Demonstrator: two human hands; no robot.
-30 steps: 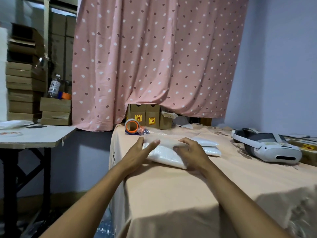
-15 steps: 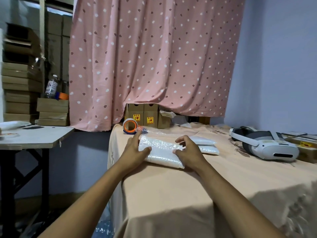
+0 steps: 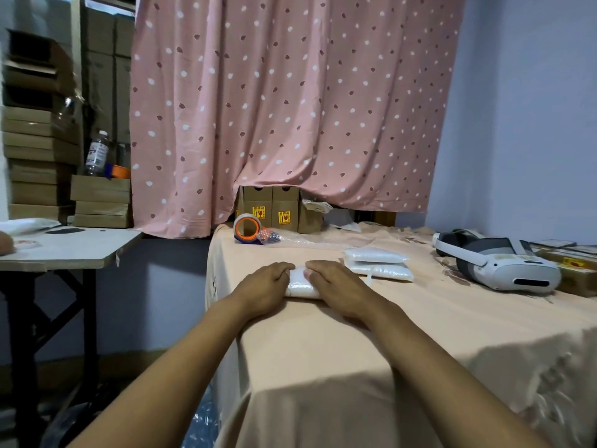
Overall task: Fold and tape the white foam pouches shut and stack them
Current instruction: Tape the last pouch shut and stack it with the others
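Note:
A white foam pouch [image 3: 300, 283] lies folded small on the peach-covered table [image 3: 323, 344], near its left edge. My left hand [image 3: 263, 287] covers its left end and my right hand [image 3: 337, 286] its right end. Both sets of fingers curl over the far edge and hold the fold down. Only a narrow strip of the pouch shows between them. Two more white pouches [image 3: 376, 263] lie stacked just to the right. An orange-cored tape roll [image 3: 247, 228] stands at the far left corner.
A white headset [image 3: 497, 266] rests on the table's right side beside flat boxes [image 3: 578, 270]. Small cardboard boxes [image 3: 271, 210] stand at the back under the pink curtain. To the left stands a separate white table [image 3: 64, 250], with stacked cartons and a bottle [image 3: 97, 153] behind.
The pouch has been folded over into a smaller bundle. Both hands moved together, from its outer edges to nearly touching on top of it.

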